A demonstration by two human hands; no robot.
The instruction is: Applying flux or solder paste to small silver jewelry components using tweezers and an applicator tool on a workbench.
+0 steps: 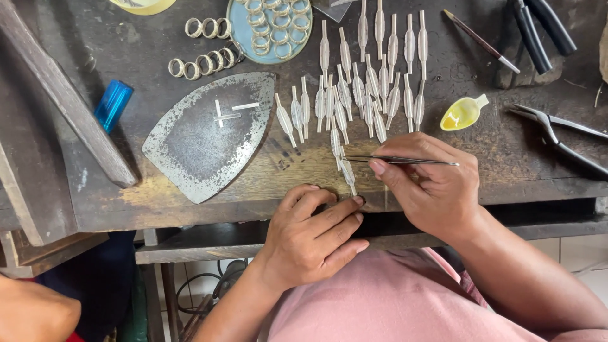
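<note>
My right hand (430, 183) grips thin metal tweezers (399, 160) that lie level, tips pointing left at a small leaf-shaped silver piece (346, 170) near the bench's front edge. My left hand (310, 234) rests at that edge, fingertips curled together just below the same piece, nothing visibly held. Several more leaf-shaped silver pieces (367, 95) lie in rows beyond the tweezers. A worn iron-shaped metal plate (196, 145) lies to the left with three small silver strips (228, 114) on it.
Silver rings (202, 63) lie in rows at the back left, more on a round blue dish (237, 31). A blue lighter (114, 104), a small yellow spoon-shaped dish (462, 114), a brush (481, 41) and pliers (557, 136) sit around the dark wooden bench (114, 202).
</note>
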